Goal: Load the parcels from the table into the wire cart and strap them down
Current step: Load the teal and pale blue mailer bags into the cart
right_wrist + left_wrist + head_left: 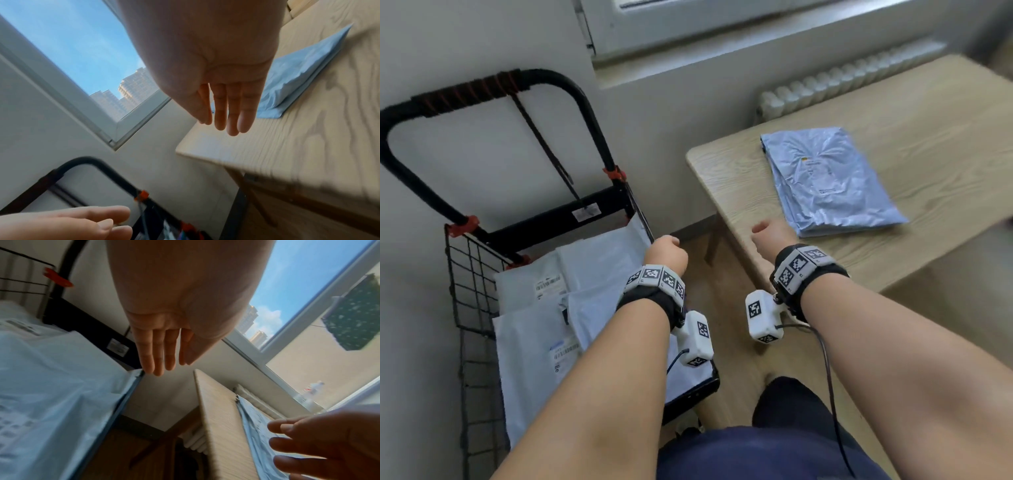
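1. Left hand (666, 253): fingers straight and loose, holding nothing. It hangs over the right edge of the wire cart (470, 274), fingertips just above the top corner of a pale parcel (599, 270) in the basket.
2. Right hand (768, 236): fingers straight and together, empty, over the near left corner of the table (945, 113). Cannot tell if it touches the wood.
3. The hands are apart, with the gap between cart and table between them.
4. The cart holds several pale blue-white parcels with printed labels, below and left of the left hand.
5. Blue parcels (828, 181) in a flat stack lie on the table, ahead and right of the right hand, not touched.
6. The cart handle (482, 85) leans on the wall beyond the left hand; a dark strap (544, 147) hangs from it down toward the basket.
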Motion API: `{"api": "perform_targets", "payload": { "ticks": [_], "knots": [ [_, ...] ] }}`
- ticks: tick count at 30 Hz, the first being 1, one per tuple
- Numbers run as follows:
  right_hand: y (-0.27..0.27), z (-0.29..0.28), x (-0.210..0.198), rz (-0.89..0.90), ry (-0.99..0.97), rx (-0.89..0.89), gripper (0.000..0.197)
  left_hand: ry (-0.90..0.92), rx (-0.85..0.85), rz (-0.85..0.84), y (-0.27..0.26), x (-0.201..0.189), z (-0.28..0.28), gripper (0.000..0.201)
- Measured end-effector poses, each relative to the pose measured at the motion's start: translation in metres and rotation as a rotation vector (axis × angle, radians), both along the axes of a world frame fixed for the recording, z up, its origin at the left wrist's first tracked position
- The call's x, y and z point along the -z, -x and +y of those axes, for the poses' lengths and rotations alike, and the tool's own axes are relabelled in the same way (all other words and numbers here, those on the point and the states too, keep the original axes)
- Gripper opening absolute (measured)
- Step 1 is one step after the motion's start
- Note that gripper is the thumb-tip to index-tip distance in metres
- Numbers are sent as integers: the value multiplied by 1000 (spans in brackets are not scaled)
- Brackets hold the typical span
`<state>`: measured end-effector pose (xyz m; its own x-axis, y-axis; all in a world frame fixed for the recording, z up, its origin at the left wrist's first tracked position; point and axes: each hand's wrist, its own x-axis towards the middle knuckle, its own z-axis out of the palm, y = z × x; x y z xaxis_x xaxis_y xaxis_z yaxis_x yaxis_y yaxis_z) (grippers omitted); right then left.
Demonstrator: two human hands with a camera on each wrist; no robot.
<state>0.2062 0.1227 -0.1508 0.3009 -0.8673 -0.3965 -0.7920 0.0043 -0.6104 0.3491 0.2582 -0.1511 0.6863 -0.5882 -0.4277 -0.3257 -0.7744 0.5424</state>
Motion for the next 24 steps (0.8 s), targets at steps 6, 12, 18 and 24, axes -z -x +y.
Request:
{"api": "perform_targets", "payload": {
  "ticks": [6, 12, 18, 24],
  "knots": [
    [53, -64, -3, 54, 70, 63, 31, 17, 156, 17, 41, -1, -76, 42],
    [91, -149, 9, 118, 28, 18, 35, 11, 116, 97, 79, 9, -165, 44],
    [123, -240, 21, 200, -5, -84, 31, -13, 27, 103, 117, 22, -246, 41],
    [146, -309, 38, 210, -78, -61, 39, -39, -104, 95, 142, 43, -300, 47]
  ]
}}
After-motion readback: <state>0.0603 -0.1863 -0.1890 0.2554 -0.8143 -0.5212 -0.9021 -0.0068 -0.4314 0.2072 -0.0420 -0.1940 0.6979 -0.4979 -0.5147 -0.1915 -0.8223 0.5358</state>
